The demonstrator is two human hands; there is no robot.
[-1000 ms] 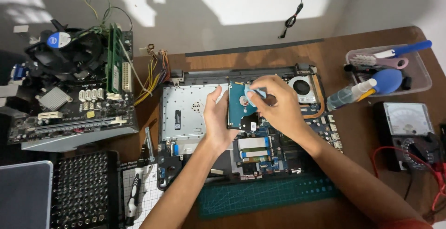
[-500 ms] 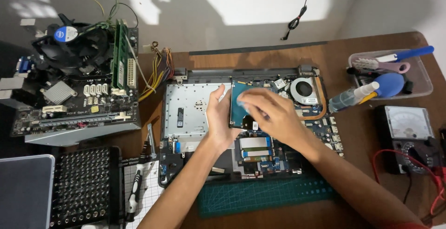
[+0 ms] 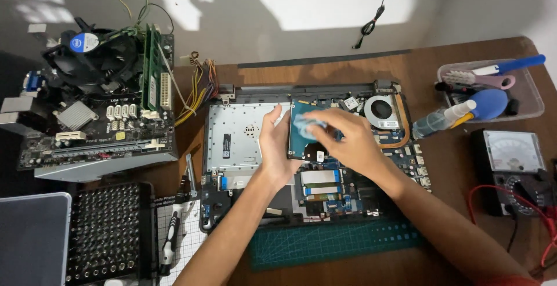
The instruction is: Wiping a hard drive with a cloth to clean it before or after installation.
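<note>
2 hands over an opened laptop chassis [image 3: 232, 141], lying flat, insides up for access. Left hand [image 3: 277, 147] braced edge-on against the 9 o'clock side of the blue drive [image 3: 301, 141], steadying it in its bay. Right hand [image 3: 342, 141] pinching a pale wipe-like scrap [image 3: 306, 126] onto the drive's top. Cooling fan [image 3: 380, 111] at 3 o'clock; screwdriver [image 3: 172, 236] parked at 8 o'clock, within reach.

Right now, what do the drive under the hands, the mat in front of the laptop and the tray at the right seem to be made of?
Hard drive: probably metal casing, its top mostly a blue label; the hands hide most of it.
Cutting mat: likely soft rubber or vinyl, matte green with a printed grid.
Tray: clear plastic, its contents showing through the wall.
</note>
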